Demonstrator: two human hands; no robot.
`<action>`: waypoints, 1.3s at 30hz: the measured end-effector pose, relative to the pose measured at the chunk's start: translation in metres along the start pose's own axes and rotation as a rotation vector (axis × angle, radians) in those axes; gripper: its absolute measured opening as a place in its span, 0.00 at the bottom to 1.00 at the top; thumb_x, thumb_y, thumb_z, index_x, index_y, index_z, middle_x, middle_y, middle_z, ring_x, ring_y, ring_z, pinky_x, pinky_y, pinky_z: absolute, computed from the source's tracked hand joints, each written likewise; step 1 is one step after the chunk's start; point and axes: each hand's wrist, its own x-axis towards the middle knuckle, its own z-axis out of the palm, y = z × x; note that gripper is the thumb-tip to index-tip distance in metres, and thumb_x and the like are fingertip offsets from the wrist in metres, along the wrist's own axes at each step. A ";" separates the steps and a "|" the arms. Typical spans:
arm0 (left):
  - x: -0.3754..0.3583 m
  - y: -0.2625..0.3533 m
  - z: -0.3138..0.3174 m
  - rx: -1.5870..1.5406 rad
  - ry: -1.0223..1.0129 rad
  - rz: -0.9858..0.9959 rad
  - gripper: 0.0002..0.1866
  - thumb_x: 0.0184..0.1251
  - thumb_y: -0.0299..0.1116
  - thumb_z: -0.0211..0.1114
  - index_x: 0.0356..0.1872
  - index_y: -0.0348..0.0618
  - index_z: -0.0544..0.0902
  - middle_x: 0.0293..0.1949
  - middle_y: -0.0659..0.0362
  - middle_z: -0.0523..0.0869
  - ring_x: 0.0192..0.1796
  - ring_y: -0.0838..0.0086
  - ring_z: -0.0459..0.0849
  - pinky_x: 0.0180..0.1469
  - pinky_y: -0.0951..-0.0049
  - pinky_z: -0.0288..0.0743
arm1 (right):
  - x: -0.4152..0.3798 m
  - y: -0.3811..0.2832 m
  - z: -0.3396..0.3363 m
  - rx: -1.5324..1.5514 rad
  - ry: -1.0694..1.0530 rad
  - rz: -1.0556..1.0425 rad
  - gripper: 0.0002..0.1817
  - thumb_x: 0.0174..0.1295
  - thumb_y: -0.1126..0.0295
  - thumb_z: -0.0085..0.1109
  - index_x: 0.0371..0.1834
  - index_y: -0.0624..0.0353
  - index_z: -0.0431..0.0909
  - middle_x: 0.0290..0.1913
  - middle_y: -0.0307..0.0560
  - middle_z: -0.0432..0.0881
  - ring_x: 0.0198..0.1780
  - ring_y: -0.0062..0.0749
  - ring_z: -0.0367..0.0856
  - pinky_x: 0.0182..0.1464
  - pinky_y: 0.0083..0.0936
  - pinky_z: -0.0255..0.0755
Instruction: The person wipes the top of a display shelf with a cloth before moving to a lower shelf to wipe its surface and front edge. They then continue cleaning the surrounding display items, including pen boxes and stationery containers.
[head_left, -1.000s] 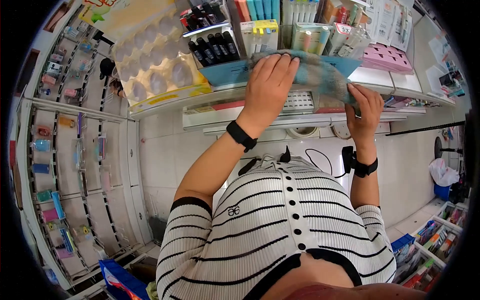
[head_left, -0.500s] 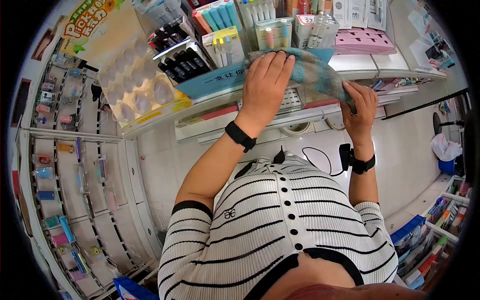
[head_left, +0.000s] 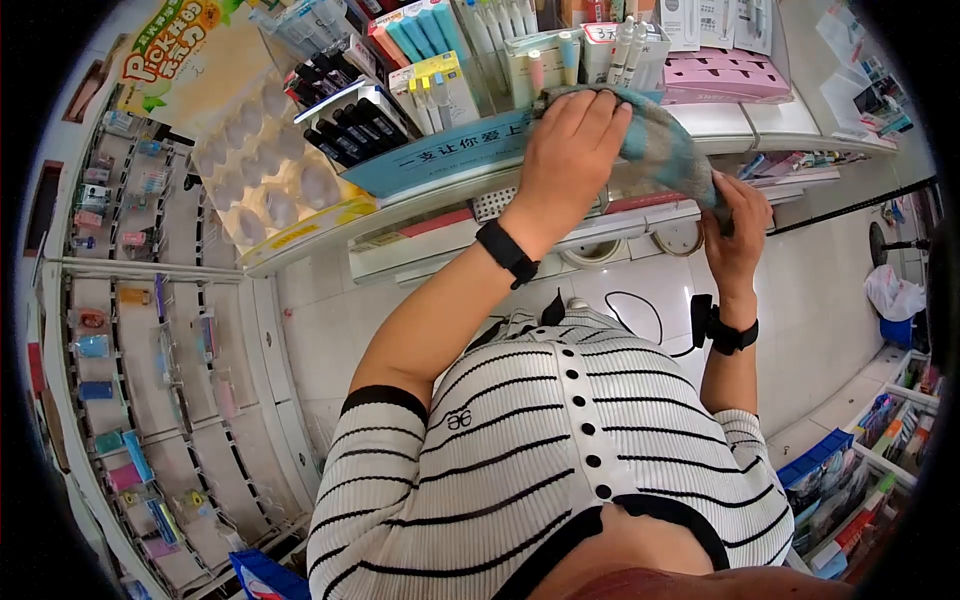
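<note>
A grey-green and brown checked cloth (head_left: pixel 665 145) stretches between my two hands at the front edge of the display shelf. My left hand (head_left: pixel 572 150) has its fingers bent over the cloth's left end, pressing it against the upper edge of a blue sign strip (head_left: pixel 440 155) with printed characters. My right hand (head_left: pixel 738 220) grips the cloth's other end, lower and to the right, just off the shelf front. Right behind the cloth are a box with pens (head_left: pixel 540 65) and a white box with two white pens (head_left: pixel 625 55).
Black pens (head_left: pixel 350 125), a yellow box (head_left: pixel 432 90) and a pink box (head_left: pixel 725 75) stand along the shelf. A tray with clear domes (head_left: pixel 265 170) is at the left. Hook racks (head_left: pixel 150 350) line the left side; a blue bin (head_left: pixel 895 330) stands right.
Both hands have shifted to the right along the shelf edge, and the cloth went with them. More of the blue sign's lettering shows now.
</note>
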 end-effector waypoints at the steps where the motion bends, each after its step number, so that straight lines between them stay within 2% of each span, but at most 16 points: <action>1: 0.001 0.001 0.002 0.000 -0.001 0.000 0.22 0.53 0.22 0.60 0.53 0.40 0.82 0.54 0.53 0.80 0.57 0.56 0.78 0.61 0.56 0.72 | -0.001 0.002 -0.001 0.001 0.000 0.000 0.32 0.46 0.82 0.69 0.59 0.51 0.79 0.53 0.42 0.82 0.55 0.40 0.77 0.62 0.37 0.63; 7: 0.004 0.006 0.008 -0.006 0.001 0.037 0.21 0.53 0.22 0.60 0.52 0.40 0.82 0.52 0.53 0.81 0.56 0.57 0.78 0.60 0.57 0.73 | -0.008 0.008 -0.007 -0.060 -0.004 0.025 0.32 0.47 0.83 0.68 0.59 0.52 0.79 0.53 0.44 0.82 0.54 0.41 0.77 0.61 0.36 0.64; 9: 0.000 0.006 0.016 -0.099 -0.075 0.060 0.21 0.55 0.23 0.60 0.53 0.40 0.82 0.51 0.54 0.81 0.55 0.58 0.79 0.59 0.58 0.74 | -0.011 0.010 -0.012 -0.038 0.010 0.031 0.32 0.46 0.84 0.68 0.59 0.53 0.79 0.53 0.45 0.82 0.54 0.43 0.78 0.60 0.36 0.65; 13: 0.002 0.019 0.024 -0.145 -0.079 0.083 0.20 0.56 0.25 0.60 0.52 0.39 0.82 0.50 0.55 0.82 0.54 0.59 0.79 0.58 0.59 0.74 | -0.021 0.021 -0.024 -0.044 0.040 0.029 0.32 0.45 0.85 0.67 0.59 0.55 0.78 0.53 0.47 0.82 0.54 0.45 0.78 0.59 0.37 0.66; 15: 0.013 0.026 0.024 -0.142 0.027 0.146 0.19 0.56 0.26 0.60 0.52 0.40 0.82 0.50 0.55 0.82 0.54 0.60 0.79 0.57 0.59 0.74 | -0.026 0.025 -0.030 -0.049 0.073 0.060 0.32 0.45 0.85 0.66 0.59 0.56 0.78 0.53 0.47 0.82 0.53 0.46 0.78 0.59 0.38 0.66; 19: 0.037 0.025 0.029 -0.104 0.069 0.180 0.19 0.56 0.26 0.61 0.51 0.40 0.82 0.50 0.55 0.82 0.54 0.61 0.79 0.56 0.60 0.74 | -0.018 0.032 -0.028 -0.056 0.126 0.070 0.32 0.45 0.85 0.66 0.58 0.55 0.78 0.54 0.47 0.82 0.54 0.45 0.78 0.58 0.38 0.66; 24: 0.039 0.020 0.039 0.048 -0.019 0.103 0.19 0.55 0.27 0.61 0.50 0.41 0.81 0.50 0.55 0.81 0.55 0.61 0.79 0.57 0.61 0.74 | -0.003 0.030 -0.018 -0.122 0.082 0.062 0.31 0.45 0.84 0.68 0.58 0.55 0.79 0.53 0.45 0.82 0.54 0.42 0.78 0.57 0.37 0.67; 39: 0.013 0.015 0.016 0.037 -0.031 -0.019 0.21 0.55 0.25 0.61 0.53 0.45 0.81 0.56 0.57 0.80 0.58 0.62 0.79 0.56 0.61 0.75 | -0.004 0.018 -0.011 -0.044 -0.004 0.059 0.31 0.47 0.81 0.69 0.59 0.51 0.79 0.54 0.44 0.82 0.55 0.41 0.77 0.61 0.37 0.64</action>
